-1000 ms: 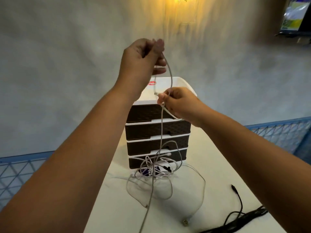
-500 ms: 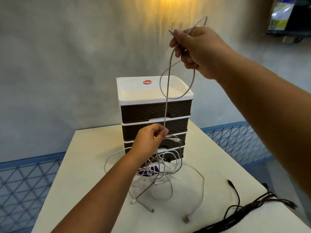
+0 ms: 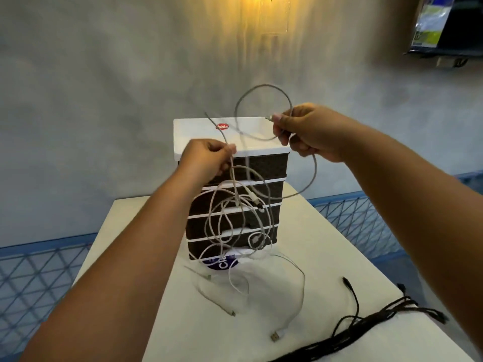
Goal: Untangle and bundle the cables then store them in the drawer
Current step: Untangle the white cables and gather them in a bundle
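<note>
Both hands gripped the grey cable (image 3: 264, 86) before the drawer unit (image 3: 261, 147): left hand (image 3: 209, 158) low, right hand (image 3: 311, 131) pinching its looped end; drawers shut.

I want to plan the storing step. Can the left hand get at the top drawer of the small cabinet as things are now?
Probably not yet. The left hand is right before the top drawer, but its grip holds the white cables, which hang across the drawer fronts.
</note>
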